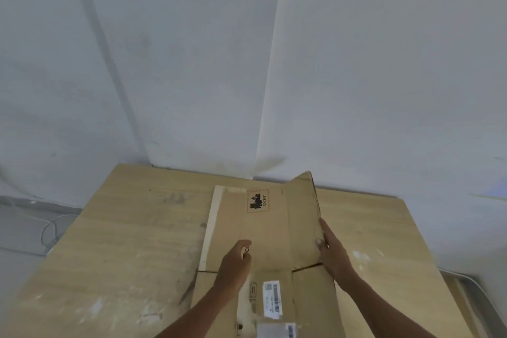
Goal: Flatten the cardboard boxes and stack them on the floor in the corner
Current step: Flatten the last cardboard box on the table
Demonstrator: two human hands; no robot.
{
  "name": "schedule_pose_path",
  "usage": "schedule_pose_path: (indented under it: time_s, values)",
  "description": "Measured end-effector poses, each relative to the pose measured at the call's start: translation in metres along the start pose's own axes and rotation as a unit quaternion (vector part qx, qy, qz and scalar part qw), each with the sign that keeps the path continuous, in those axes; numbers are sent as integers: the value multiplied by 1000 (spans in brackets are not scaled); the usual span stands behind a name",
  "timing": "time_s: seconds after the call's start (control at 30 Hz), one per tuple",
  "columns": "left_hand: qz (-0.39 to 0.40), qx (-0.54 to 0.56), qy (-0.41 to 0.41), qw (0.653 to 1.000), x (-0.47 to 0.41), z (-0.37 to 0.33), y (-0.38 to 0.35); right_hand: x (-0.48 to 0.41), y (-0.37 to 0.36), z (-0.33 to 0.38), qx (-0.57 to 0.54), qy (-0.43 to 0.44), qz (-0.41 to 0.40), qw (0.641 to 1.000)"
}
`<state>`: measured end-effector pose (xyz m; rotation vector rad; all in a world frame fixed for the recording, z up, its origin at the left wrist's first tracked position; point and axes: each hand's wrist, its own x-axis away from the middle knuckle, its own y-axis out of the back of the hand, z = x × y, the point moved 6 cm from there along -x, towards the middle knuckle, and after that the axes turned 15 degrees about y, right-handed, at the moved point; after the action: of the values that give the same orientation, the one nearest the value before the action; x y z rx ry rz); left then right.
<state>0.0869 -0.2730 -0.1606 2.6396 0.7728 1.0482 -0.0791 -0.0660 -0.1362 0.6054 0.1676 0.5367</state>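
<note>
You had the box [263,233] nearly flat on a big tan sheet [123,241] in the corner. Left hand [236,261] was curled up on top, holding nothing; right hand [330,251] gripped its raised right edge. Guess that edge still needed pressing down.

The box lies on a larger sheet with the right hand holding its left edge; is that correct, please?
Not quite: the head view shows the right hand holding the right edge of the box, not the left; the box does lie on the larger sheet.
</note>
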Motion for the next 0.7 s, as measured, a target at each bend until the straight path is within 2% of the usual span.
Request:
schedule_pose_path:
  time_s: [0.13,0.23,0.3,0.37,0.47,0.57,0.7]
  values:
    - [29,-69,31,997,-22,6,-28,-12,-9,-41,13,-34,4,999]
    - [23,-234,43,971,-49,22,-45,-16,-23,-62,76,-43,-35,996]
    - [32,-335,57,940,-64,36,-53,-17,-47,-63,121,-1,15,992]
    - [31,-401,60,914,-74,43,-54,-15,-79,-65,154,36,122,980]
    - [20,-428,68,901,-84,45,-56,-3,-117,-87,223,13,261,939]
    - [6,-465,65,883,-92,41,-59,-2,-129,-96,260,1,269,927]
    - [11,-470,74,880,-107,41,-58,-22,-132,-88,285,-42,281,916]
